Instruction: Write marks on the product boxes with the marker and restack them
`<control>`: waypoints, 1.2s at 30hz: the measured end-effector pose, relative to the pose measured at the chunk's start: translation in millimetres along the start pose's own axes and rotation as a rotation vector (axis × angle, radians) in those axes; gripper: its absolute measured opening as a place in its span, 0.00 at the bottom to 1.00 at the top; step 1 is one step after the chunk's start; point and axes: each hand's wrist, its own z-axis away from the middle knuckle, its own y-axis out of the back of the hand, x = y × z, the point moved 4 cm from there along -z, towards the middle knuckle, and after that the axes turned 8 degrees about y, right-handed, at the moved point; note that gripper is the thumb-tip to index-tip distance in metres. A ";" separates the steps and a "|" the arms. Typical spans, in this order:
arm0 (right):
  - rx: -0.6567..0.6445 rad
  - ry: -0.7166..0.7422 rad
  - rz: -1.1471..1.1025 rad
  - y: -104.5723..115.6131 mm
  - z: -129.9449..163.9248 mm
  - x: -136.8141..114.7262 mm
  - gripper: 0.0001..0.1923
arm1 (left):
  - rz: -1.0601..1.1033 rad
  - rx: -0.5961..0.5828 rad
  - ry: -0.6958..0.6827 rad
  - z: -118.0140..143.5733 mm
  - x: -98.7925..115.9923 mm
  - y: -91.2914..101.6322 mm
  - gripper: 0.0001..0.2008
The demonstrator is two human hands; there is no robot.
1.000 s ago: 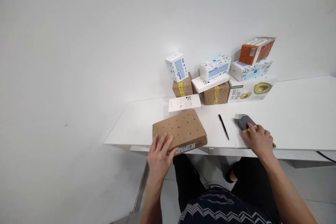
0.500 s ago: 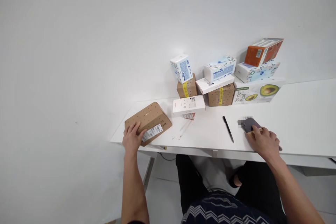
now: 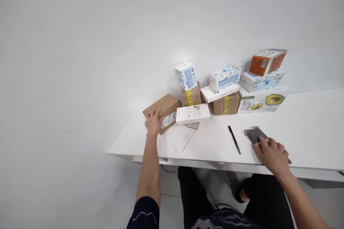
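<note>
At the left end of the table, my left hand grips the near left side of a brown cardboard box, fingers over its top and thumb by the white label. The box is turned at an angle, close beside a white flat box. My right hand is closed over the near part of a dark smartphone lying on the table. Part of the phone is hidden under the fingers. A black pen lies to the left of the phone.
Against the wall stand cardboard boxes with yellow tape, tissue packs, a box with avocado pictures and an orange box stacked on top. The white table has its front edge just before my legs.
My left hand has pushed the cardboard box back and to the right, toward the stacks. My right hand stays on the phone. The view has tilted up slightly.
</note>
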 end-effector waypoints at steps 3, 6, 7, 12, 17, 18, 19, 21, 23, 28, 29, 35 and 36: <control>-0.012 -0.004 0.020 0.4 -0.3 0.2 0.22 | -0.008 0.014 -0.016 9.3 25.8 1.8 0.27; -0.046 0.002 0.022 0.3 -1.0 0.4 0.23 | 0.060 0.040 -0.060 20.1 44.0 3.0 0.26; -0.057 0.002 0.019 0.4 -1.2 0.4 0.23 | 0.076 0.044 -0.080 23.5 48.5 2.8 0.25; -0.063 -0.009 0.016 1.4 -1.8 -0.3 0.24 | 0.045 0.062 -0.169 36.0 65.7 1.7 0.23; -0.064 -0.029 0.008 -2.7 -2.2 0.0 0.23 | 0.000 0.062 -0.232 48.6 76.0 6.4 0.21; -0.065 -0.033 0.006 -3.3 -2.4 0.2 0.23 | -0.008 0.069 -0.257 52.4 78.3 6.8 0.21; -0.065 -0.034 0.004 -3.5 -2.6 0.2 0.23 | -0.016 0.076 -0.294 56.7 81.2 6.3 0.21; -0.063 -0.036 0.003 -2.9 -3.1 0.1 0.22 | -0.035 0.090 -0.397 65.2 89.7 0.9 0.25; -0.057 -0.036 0.006 -1.5 -3.5 0.0 0.22 | -0.051 0.108 -0.498 71.5 99.9 -9.5 0.30; -0.030 -0.016 0.017 -1.1 -2.7 -0.1 0.23 | -0.002 0.196 -0.561 80.5 114.4 -30.2 0.27; -0.026 -0.011 0.022 -1.7 -2.2 0.1 0.24 | 0.025 0.223 -0.559 86.3 114.1 -29.6 0.25; -0.069 -0.019 -0.005 -4.3 -0.8 2.2 0.26 | 0.162 0.419 -0.644 170.1 100.2 -18.1 0.23; -0.094 -0.023 -0.030 -3.9 -1.4 2.5 0.26 | 0.188 0.431 -0.666 186.4 97.2 -20.5 0.23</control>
